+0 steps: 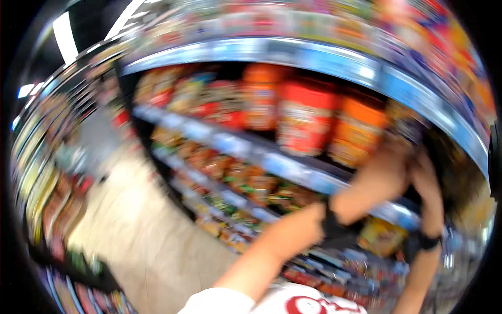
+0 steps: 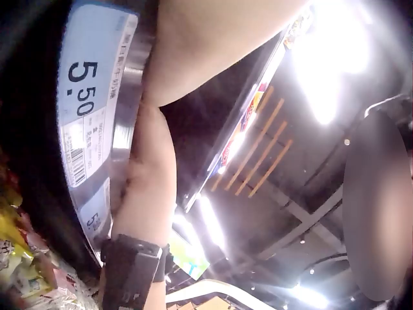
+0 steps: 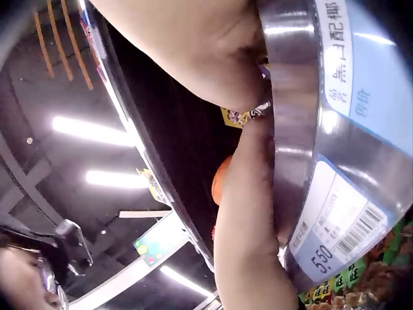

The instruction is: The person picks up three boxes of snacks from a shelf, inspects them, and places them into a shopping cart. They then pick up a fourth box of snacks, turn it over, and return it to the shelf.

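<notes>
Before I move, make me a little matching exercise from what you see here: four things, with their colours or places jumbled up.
Things:
1. Red container
2. Left wristband
3. Left hand and right hand
4. Left sleeve

Colours or places:
A. White
B. Close together, in the right half of the head view
C. Between two orange containers
D. Black

Right pairs: 1-C, 2-D, 3-B, 4-A.

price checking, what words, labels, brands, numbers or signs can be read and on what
"5.50" on a price label, left wrist view
"5", rest unclear, on the label below
"5.50" on a label, right wrist view
"黑白配椰", probably, on the blue label above
Too small or blurred: fine print, containers, packets, shirt
</notes>
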Tool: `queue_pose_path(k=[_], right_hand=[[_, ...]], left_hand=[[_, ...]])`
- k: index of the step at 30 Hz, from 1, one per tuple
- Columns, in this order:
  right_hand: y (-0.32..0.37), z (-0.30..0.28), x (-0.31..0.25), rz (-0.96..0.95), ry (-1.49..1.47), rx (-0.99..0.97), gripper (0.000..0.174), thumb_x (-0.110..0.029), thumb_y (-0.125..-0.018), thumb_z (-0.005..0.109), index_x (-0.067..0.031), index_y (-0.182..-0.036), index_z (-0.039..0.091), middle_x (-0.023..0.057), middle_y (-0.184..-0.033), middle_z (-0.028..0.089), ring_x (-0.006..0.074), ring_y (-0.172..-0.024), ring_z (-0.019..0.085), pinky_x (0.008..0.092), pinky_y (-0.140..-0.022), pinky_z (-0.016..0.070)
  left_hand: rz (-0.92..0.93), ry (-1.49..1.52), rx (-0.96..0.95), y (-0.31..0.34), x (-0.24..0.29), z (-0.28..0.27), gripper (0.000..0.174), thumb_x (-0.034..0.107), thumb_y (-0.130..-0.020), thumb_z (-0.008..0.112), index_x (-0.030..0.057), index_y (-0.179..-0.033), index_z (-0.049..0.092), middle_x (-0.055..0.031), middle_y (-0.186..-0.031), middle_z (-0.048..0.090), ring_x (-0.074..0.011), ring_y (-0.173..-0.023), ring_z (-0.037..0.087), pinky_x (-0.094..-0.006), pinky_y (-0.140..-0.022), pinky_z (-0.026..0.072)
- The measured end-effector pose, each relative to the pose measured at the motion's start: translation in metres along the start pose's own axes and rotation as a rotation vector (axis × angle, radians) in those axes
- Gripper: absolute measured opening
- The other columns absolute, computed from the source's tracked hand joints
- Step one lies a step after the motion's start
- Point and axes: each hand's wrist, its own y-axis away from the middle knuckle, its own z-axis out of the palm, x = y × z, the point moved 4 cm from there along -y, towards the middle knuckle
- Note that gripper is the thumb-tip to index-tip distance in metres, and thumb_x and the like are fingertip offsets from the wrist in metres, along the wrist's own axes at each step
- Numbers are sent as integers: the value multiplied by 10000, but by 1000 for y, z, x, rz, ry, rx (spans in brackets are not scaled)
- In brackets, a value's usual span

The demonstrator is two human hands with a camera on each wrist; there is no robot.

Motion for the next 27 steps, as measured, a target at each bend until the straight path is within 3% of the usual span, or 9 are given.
queue_pose_path(k=[1, 2, 3, 5, 12, 20, 24, 25, 27], right_hand=[[-3, -8, 29, -44, 30, -5, 440, -82, -868, 450, 18, -1296, 460, 186, -1289, 521, 292, -1188, 486, 369, -1006, 362], [-5, -5, 32, -186, -198, -47, 475, -158, -928, 458, -3, -1368, 374, 138, -1251, 525, 227, -1146, 501, 325, -965, 379], [-5, -17, 56, -40, 217, 85, 561, -227, -961, 433, 12, -1439, 263, 218, -1402, 410, 296, -1294, 403, 402, -1054, 309], [1, -6, 19, 117, 162, -9, 636, -322, -984, 414, -6, -1475, 163, 229, -1422, 378, 324, -1294, 405, 431, -1049, 321], [-7, -10, 41, 183, 161, 13, 738, -421, -964, 419, -8, -1485, 99, 236, -1450, 338, 383, -1311, 378, 470, -1023, 342], [-13, -12, 45, 127, 102, -50, 668, -372, -963, 428, -30, -1479, 177, 221, -1457, 338, 347, -1320, 379, 432, -1025, 344], [-7, 5, 18, -232, 195, 37, 379, -141, -912, 433, 4, -1260, 476, 192, -1219, 543, 317, -1111, 529, 395, -963, 395], [-1, 12, 9, -63, 20, 80, 339, -113, -868, 452, -5, -1183, 517, 173, -1089, 588, 289, -988, 570, 372, -888, 436], [0, 9, -5, -50, 314, 71, 347, -166, -845, 484, -12, -1156, 507, 226, -1018, 608, 359, -934, 604, 405, -826, 480]], left_hand=[[31, -39, 66, 0, -2, 7, 441, 154, -763, 572, -46, -1152, 514, -286, -1109, 553, -433, -1034, 539, -479, -881, 456], [59, -81, 134, 0, -7, 15, 506, 133, -749, 576, -49, -1212, 481, -309, -1174, 510, -429, -1104, 503, -458, -947, 426], [-98, -62, 25, -1, -2, 11, 665, 154, -737, 612, -70, -1320, 383, -356, -1263, 422, -469, -1145, 463, -478, -969, 411], [-157, -9, -123, -3, -4, 6, 777, 156, -742, 627, -76, -1386, 260, -380, -1338, 306, -497, -1173, 421, -504, -949, 410], [-135, -21, -154, -4, -12, 16, 869, 142, -741, 620, -106, -1427, 147, -407, -1382, 228, -517, -1196, 383, -500, -934, 418], [-152, -126, -91, 0, 0, 1, 735, 127, -736, 601, -92, -1366, 291, -379, -1300, 356, -473, -1113, 482, -458, -904, 450], [-2, -16, -16, 5, -1, -10, 481, 124, -759, 568, -23, -1209, 484, -269, -1090, 543, -422, -989, 553, -463, -860, 464], [54, 39, -9, 8, 0, -15, 423, 126, -765, 560, -2, -1167, 532, -238, -1033, 588, -409, -957, 569, -465, -849, 466], [-128, -19, -103, 1, 5, -22, 490, 242, -822, 569, -32, -1216, 471, -288, -1165, 531, -438, -1093, 522, -478, -927, 440]])
